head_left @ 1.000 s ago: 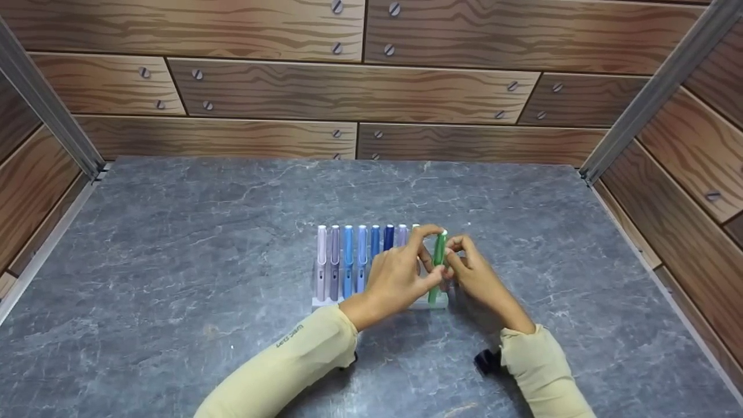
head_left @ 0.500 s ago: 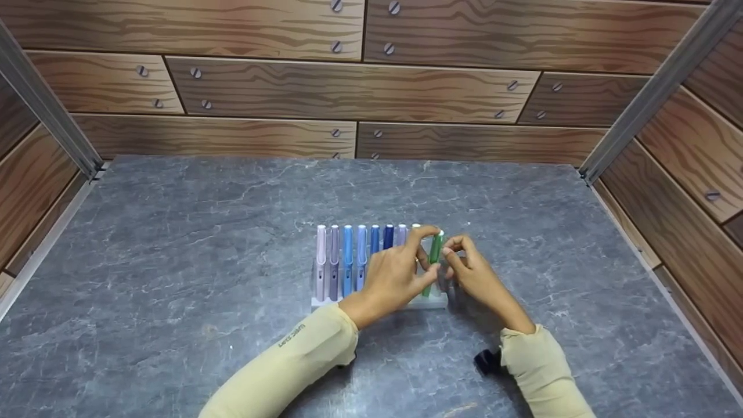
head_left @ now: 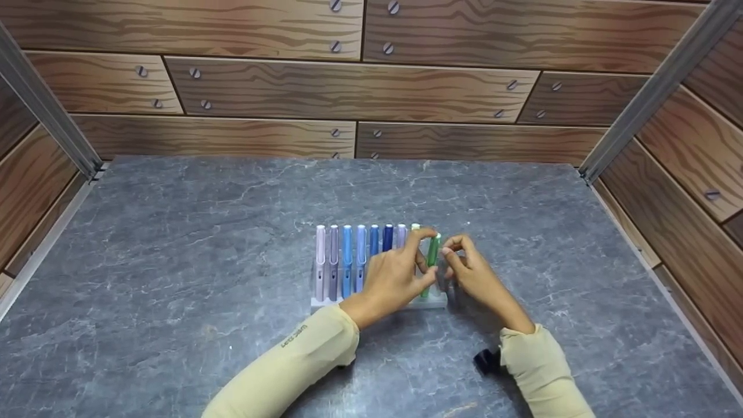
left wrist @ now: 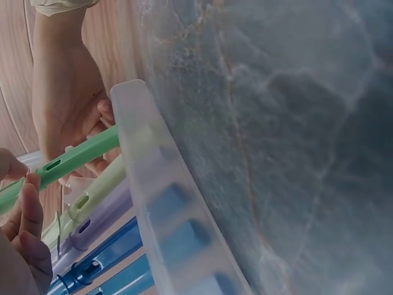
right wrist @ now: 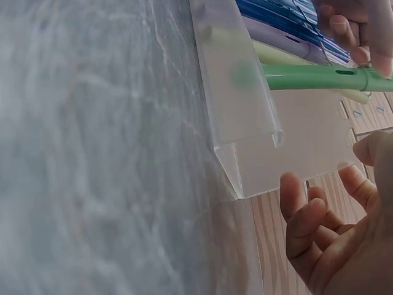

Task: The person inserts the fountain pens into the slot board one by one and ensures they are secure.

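Observation:
In the head view my left hand (head_left: pixel 397 276) pinches a green pen (head_left: pixel 433 251) between thumb and fingers. The pen stands slightly tilted in a clear pen stand (head_left: pixel 319 303), its lower end behind the front lip in the right wrist view. My right hand (head_left: pixel 477 277) is at the stand's right side, thumb and a finger pinching the edge of its clear back panel (right wrist: pixel 295 141). A pale yellow-green pen (left wrist: pixel 92 192) and a purple pen (left wrist: pixel 110 212) stand beside the green one. Part of the row is hidden behind my left hand.
Several more pens in lilac, grey-purple and blues fill the stand's left part, among them a light blue pen (head_left: pixel 347 249). A grey marbled table (head_left: pixel 174 244) lies under it. Wood-patterned walls (head_left: pixel 278 87) rise at the back and sides.
The green pen has shifted slightly left toward the other pens, with my left hand still on it. My right hand has hardly moved.

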A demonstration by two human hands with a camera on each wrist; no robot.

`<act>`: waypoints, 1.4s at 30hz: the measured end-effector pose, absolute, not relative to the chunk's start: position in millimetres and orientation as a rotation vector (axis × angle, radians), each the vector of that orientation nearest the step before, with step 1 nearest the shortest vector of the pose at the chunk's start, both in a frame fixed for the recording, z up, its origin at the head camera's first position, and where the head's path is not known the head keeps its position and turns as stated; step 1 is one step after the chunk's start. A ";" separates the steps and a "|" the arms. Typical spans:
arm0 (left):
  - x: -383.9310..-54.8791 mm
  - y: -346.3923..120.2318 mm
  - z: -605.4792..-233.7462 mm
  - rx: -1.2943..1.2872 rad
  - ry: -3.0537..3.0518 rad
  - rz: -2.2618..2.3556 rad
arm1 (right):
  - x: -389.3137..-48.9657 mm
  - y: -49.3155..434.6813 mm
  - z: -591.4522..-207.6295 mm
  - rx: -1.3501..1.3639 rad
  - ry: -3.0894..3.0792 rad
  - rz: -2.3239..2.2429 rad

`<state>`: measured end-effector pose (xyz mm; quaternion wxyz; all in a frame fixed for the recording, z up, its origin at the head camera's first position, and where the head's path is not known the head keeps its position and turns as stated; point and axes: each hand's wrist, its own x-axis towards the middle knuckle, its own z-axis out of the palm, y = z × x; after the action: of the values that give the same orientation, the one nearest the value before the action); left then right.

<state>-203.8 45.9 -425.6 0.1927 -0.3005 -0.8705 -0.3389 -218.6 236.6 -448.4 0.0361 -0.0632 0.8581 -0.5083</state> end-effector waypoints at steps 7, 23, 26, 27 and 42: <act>-204.5 46.3 -424.6 -0.809 -2.481 -0.908 | -219.1 237.1 -448.4 -0.184 2.641 -1.560; -202.5 47.6 -420.6 -0.735 -2.617 -0.854 | -219.1 236.1 -451.7 -0.213 2.640 -1.605; -202.9 47.5 -418.4 -0.723 -2.654 -0.859 | -219.2 236.1 -451.2 -0.214 2.644 -1.597; -203.0 47.6 -417.6 -0.722 -2.663 -0.855 | -219.3 236.1 -450.9 -0.208 2.642 -1.600; -204.5 48.7 -415.1 -0.677 -2.664 -0.757 | -219.9 236.2 -451.0 -0.169 2.677 -1.567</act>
<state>-204.5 48.7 -415.1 0.1447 -0.2350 -0.9245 -0.2628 -219.9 236.2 -451.0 0.0175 -0.0545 0.8616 -0.5043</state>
